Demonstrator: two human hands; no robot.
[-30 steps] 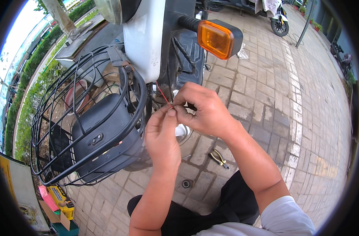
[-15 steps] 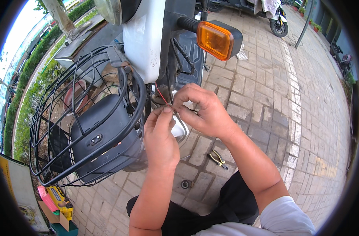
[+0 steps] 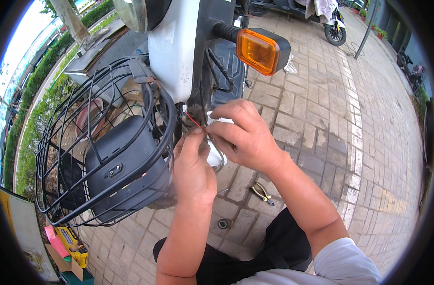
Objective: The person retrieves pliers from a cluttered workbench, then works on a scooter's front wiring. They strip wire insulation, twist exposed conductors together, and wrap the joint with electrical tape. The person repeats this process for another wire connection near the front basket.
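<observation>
A thin red wire runs down from under the white front panel of a scooter to my fingertips. My left hand pinches it between thumb and forefinger. Close beside, my right hand has its thumb and forefinger pressed together on the wire's lower end; the tip itself is hidden by the fingers. Left of my hands is the scooter's black wire basket. Above my right hand an orange turn signal juts out on a black stalk. White bodywork shows behind my hands.
Yellow-handled pliers and a small dark ring lie on the brick paving. At the lower left stands an open cardboard box beside a yellow box. Another scooter is parked at the far right.
My right hand has turned slightly, its fingers drawn lower and closer together at the wire's end. My left hand keeps its pinch, shifted a little.
</observation>
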